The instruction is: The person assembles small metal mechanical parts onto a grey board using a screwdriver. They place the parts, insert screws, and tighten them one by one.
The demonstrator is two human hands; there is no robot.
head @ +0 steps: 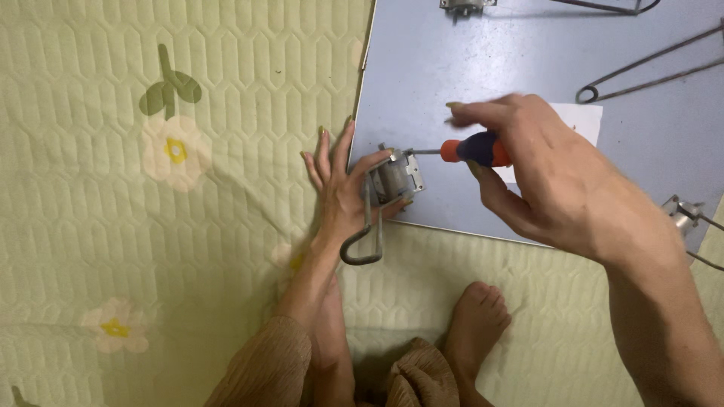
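Note:
My right hand (539,169) grips a screwdriver (471,149) with an orange and dark blue handle. Its thin shaft points left into a small metal bracket (396,175) at the near left corner of a grey-blue board (452,68). My left hand (343,185) rests beside that corner, thumb and fingertips steadying the bracket, other fingers spread. A bent wire leg (363,241) hangs from the bracket toward me, over the quilt.
A pale green quilted mat (151,226) with flower prints lies under everything. Another bracket (461,6) and wire legs (648,71) sit at the board's far side, one more bracket (686,215) at right. A white paper (584,120) lies on the board. My bare feet (475,324) are below.

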